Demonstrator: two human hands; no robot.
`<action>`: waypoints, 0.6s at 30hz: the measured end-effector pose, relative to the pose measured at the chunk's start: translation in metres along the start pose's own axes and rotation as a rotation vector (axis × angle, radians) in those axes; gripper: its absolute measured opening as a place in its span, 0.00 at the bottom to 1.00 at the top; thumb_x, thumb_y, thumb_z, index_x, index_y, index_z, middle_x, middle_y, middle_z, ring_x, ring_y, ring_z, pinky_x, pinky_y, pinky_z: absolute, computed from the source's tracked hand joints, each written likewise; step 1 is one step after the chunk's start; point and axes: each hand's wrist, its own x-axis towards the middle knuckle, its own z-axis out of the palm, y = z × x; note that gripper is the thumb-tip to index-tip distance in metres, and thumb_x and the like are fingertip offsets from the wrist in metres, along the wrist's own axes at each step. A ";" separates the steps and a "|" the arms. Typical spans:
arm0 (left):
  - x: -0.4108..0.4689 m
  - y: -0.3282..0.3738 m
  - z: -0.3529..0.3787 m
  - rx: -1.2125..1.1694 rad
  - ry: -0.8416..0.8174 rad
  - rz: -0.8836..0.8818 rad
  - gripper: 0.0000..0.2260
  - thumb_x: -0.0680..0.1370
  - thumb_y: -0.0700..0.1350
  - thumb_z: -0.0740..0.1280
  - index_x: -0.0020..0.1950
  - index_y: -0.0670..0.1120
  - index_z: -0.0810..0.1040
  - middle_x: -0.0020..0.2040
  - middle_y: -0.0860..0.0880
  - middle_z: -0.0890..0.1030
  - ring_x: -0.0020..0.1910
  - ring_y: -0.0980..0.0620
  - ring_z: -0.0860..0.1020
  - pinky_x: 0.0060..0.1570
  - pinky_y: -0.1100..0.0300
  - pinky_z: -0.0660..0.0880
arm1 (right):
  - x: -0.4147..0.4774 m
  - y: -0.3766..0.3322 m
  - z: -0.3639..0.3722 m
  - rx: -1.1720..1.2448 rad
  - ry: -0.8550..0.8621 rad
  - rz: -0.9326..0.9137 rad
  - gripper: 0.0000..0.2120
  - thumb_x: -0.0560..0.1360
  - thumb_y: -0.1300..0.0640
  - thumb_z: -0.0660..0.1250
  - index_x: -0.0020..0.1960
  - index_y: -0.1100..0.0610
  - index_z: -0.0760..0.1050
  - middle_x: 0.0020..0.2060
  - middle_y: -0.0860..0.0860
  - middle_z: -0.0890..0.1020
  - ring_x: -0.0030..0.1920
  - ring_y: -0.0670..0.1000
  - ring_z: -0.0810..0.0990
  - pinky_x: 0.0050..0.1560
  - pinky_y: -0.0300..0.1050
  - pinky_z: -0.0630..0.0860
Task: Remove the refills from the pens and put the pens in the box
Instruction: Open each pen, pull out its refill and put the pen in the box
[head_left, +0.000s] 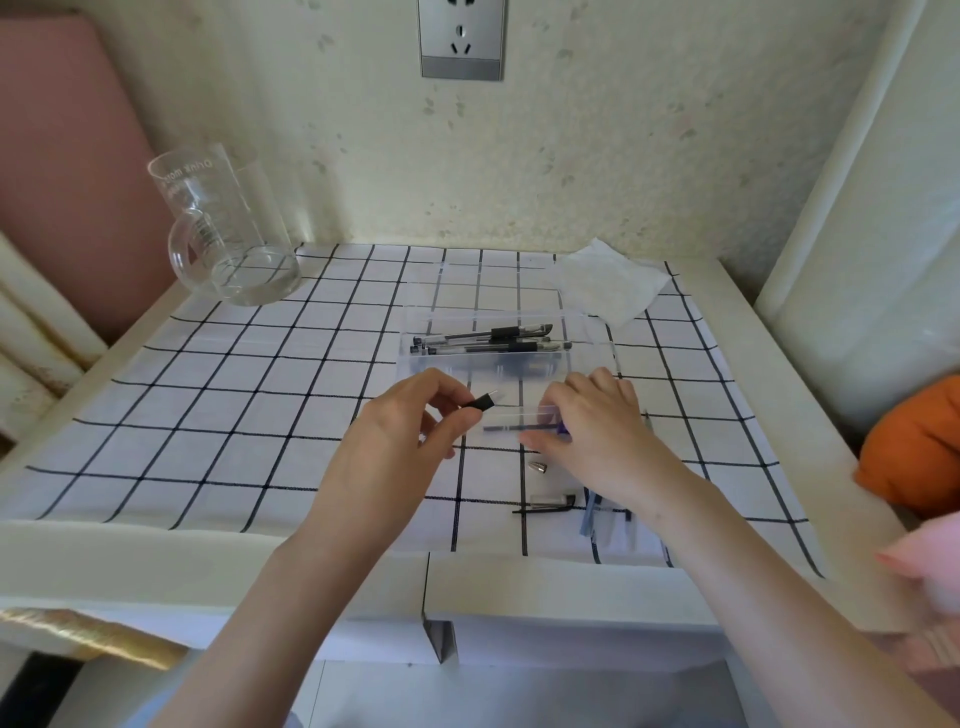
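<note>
- Pen is in pieces at frame centre, just in front of the box (441, 362): clear barrel (511, 417) and short black piece (480, 401) with a pale end.
- Thin dark refill (511, 427) runs along the barrel's lower edge; can't tell if it's inside or beside it.
- Left hand (400, 423), centre-left: thumb and forefinger pinch the black piece, other fingers curled under, forearm coming up from the bottom edge.
- Right hand (597, 431), centre-right: back up, fingers bent down and clamped on the barrel's right end; a purple bit shows at the fingertips.
- The two hands are near each other, not touching.
- Box is clear hard plastic, rectangular, holding boxed pens (493, 339): clear bodies, black grips, lying side by side.
- On the cloth (208, 415) below the right hand: small metal cone tip (538, 466), black clip cap (545, 503), blue parts (597, 519) partly hidden by the forearm.
- Cloth is white with a dark grid.
- Glass mug (228, 234) upper left, upright, with a handle.
- Crumpled white tissue (608, 283) upper right.
</note>
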 end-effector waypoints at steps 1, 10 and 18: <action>0.000 0.000 0.000 0.000 -0.001 -0.001 0.01 0.76 0.48 0.65 0.45 0.53 0.76 0.41 0.57 0.79 0.36 0.58 0.78 0.42 0.54 0.78 | 0.001 -0.001 0.000 0.006 -0.005 0.001 0.16 0.77 0.44 0.60 0.57 0.54 0.72 0.54 0.49 0.74 0.58 0.52 0.65 0.56 0.43 0.57; 0.001 0.001 0.001 0.001 -0.006 -0.020 0.01 0.76 0.49 0.66 0.44 0.54 0.75 0.41 0.57 0.79 0.36 0.58 0.78 0.42 0.53 0.78 | 0.003 -0.001 -0.010 0.367 -0.007 0.079 0.06 0.74 0.58 0.67 0.51 0.53 0.74 0.45 0.47 0.76 0.52 0.49 0.71 0.55 0.39 0.65; 0.000 0.001 0.000 -0.009 -0.001 -0.018 0.00 0.76 0.47 0.66 0.46 0.53 0.76 0.41 0.57 0.79 0.35 0.57 0.78 0.42 0.54 0.78 | 0.001 0.000 -0.032 0.986 0.155 0.112 0.06 0.69 0.62 0.74 0.42 0.53 0.82 0.39 0.47 0.84 0.41 0.42 0.80 0.46 0.31 0.74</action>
